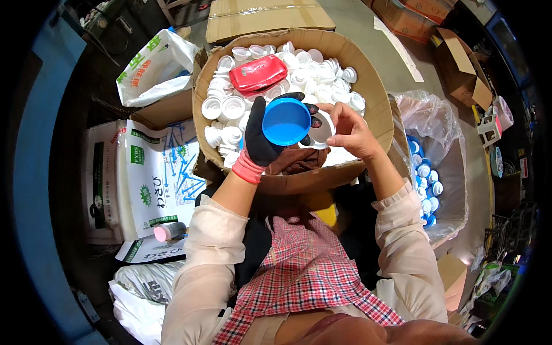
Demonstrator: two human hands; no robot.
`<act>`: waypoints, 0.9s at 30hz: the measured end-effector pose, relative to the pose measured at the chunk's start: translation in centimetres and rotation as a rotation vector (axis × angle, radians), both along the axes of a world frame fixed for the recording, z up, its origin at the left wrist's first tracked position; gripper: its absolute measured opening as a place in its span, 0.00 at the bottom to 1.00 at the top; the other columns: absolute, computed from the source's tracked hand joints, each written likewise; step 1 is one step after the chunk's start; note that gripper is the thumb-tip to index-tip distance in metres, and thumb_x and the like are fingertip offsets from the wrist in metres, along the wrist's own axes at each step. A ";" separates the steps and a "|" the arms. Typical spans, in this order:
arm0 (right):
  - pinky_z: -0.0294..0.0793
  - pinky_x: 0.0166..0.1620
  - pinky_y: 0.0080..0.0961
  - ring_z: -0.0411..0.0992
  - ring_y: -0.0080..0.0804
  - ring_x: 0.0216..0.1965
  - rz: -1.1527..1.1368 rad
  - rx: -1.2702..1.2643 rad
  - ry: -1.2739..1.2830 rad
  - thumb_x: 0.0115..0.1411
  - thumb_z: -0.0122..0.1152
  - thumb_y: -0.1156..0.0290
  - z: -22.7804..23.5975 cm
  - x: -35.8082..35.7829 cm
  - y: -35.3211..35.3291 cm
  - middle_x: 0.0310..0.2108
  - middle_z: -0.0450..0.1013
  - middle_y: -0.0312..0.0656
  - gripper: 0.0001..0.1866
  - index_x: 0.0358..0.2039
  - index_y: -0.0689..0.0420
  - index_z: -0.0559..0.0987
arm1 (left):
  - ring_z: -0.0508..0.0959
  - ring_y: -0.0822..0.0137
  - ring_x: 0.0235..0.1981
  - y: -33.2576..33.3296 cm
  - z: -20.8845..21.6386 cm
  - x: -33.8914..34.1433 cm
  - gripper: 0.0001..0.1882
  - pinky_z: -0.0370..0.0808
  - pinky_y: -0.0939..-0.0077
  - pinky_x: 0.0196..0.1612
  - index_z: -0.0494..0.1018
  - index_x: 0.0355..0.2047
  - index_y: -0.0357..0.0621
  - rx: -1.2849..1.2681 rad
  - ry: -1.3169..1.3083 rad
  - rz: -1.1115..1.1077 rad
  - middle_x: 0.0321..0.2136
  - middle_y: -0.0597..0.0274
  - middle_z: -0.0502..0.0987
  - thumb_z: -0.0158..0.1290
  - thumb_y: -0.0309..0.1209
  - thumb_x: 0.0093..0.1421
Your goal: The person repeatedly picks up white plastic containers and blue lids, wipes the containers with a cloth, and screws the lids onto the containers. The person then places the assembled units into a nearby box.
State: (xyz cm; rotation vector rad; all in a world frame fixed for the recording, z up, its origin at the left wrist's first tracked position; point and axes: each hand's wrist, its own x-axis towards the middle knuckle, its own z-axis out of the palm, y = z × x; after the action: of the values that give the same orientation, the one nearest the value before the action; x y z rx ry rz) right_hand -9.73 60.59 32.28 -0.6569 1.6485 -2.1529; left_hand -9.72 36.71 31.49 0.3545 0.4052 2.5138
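My left hand [259, 140], in a black glove with a red cuff, is wrapped round a round blue plastic cup-shaped piece [286, 122], its hollow side facing up. Bare, my right hand [357, 135] pinches a white round cap [323, 131] by its rim, close beside the blue piece. Gloved fingertips also show against the white cap. Both hands are over a cardboard box [374, 80] heaped with white plastic caps [232, 107]. On the heap lies a red pouch [259, 75], and a brown cloth [298, 161] sits at the near side, below my hands.
At right, a box lined with clear plastic [454, 201] holds blue-and-white pieces [425, 172]. Thin blue strips [183, 172] lie on a printed white sack [148, 195] at left, near a pink-ended cylinder [170, 231]. A white bag [161, 69] stands behind them. A flat carton [270, 20] lies beyond the box.
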 end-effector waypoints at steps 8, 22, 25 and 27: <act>0.67 0.59 0.41 0.64 0.48 0.58 -0.226 0.691 0.998 0.36 0.73 0.76 3.0 2.1 0.7 0.64 0.62 0.42 0.33 0.48 0.52 0.77 | 0.73 0.42 0.57 -0.7 -0.8 -1.2 0.40 0.74 0.45 0.54 0.59 0.63 0.32 -0.280 0.130 0.102 0.58 0.36 0.68 0.35 0.59 0.69; 0.68 0.59 0.40 0.63 0.42 0.60 -0.076 0.477 0.615 0.45 0.72 0.73 2.2 3.1 0.2 0.63 0.62 0.42 0.34 0.55 0.58 0.72 | 0.68 0.42 0.61 3.6 -0.9 -0.4 0.33 0.73 0.46 0.57 0.54 0.68 0.51 -0.322 0.170 0.441 0.62 0.47 0.65 0.40 0.55 0.69; 0.68 0.60 0.35 0.63 0.34 0.60 -0.110 0.023 0.088 0.47 0.75 0.72 2.1 2.7 1.1 0.61 0.63 0.39 0.36 0.57 0.55 0.70 | 0.68 0.39 0.61 1.5 -0.6 -1.9 0.39 0.77 0.46 0.51 0.56 0.67 0.48 -0.180 0.027 0.317 0.63 0.40 0.63 0.36 0.62 0.66; 0.67 0.60 0.33 0.64 0.33 0.59 -0.158 -0.032 0.109 0.45 0.78 0.70 1.9 2.3 1.7 0.59 0.65 0.39 0.38 0.57 0.54 0.71 | 0.69 0.36 0.59 0.9 -0.6 -2.2 0.42 0.78 0.46 0.49 0.57 0.66 0.45 0.017 0.072 0.095 0.62 0.37 0.63 0.36 0.65 0.65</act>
State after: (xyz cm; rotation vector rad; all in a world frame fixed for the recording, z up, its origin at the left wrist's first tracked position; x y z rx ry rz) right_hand -7.46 62.24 34.20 -0.6847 1.7803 -2.2945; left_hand -11.87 37.59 30.91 0.4427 0.4384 2.6041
